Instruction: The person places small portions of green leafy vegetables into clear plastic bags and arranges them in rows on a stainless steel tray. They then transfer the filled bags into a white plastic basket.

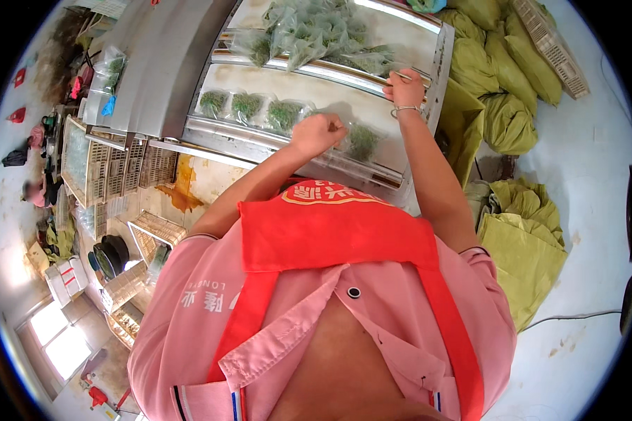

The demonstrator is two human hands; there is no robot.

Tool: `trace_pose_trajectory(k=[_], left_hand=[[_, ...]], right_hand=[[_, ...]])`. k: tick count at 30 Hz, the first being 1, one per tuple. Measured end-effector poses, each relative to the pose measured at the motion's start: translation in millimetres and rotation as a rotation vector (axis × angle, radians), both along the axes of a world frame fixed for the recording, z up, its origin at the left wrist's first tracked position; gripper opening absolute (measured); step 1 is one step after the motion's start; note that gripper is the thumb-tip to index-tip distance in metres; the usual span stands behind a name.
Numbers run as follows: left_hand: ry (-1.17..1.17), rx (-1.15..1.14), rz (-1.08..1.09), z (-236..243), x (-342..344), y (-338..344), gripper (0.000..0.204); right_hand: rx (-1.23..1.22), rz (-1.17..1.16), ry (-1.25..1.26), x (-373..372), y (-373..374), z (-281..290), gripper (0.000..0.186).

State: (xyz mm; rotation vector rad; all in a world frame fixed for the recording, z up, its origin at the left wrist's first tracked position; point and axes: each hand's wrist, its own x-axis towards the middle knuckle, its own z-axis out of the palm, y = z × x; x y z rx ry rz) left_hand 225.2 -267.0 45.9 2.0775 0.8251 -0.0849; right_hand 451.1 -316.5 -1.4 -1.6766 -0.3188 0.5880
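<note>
My left hand is closed, fingers curled in, above the near pale belt. It sits between a clear bag of green sprigs on its left and another bag of greens on its right. What its fingers hold, if anything, is hidden. My right hand, with a bracelet at the wrist, is closed by the metal rail at the belt's right end. Something thin and pale shows at its fingertips, too small to name. Two more bagged greens lie farther left in the row.
Beyond the rail lies a heap of bagged greens. A grey metal cover stands at the left of the belts. Stacked plastic crates fill the left side. Full yellow-green sacks and a yellow bin are on the right.
</note>
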Motion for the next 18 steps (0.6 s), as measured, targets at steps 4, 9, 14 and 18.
trace_pose_trajectory(k=[4, 9, 14, 18], left_hand=[[-0.034, -0.126, 0.040, -7, 8, 4, 0.024], [-0.114, -0.303, 0.089, -9, 19, 4, 0.024], [-0.224, -0.423, 0.158, -20, 32, 7, 0.022], [-0.281, -0.493, 0.230, -24, 35, 7, 0.022]], right_hand=[[0.163, -0.084, 0.134, 5, 7, -13, 0.016], [0.203, -0.020, 0.087, -1, -1, -11, 0.017], [0.202, 0.046, 0.149, 4, 10, -20, 0.018], [0.201, 0.044, 0.053, 4, 7, -22, 0.017]])
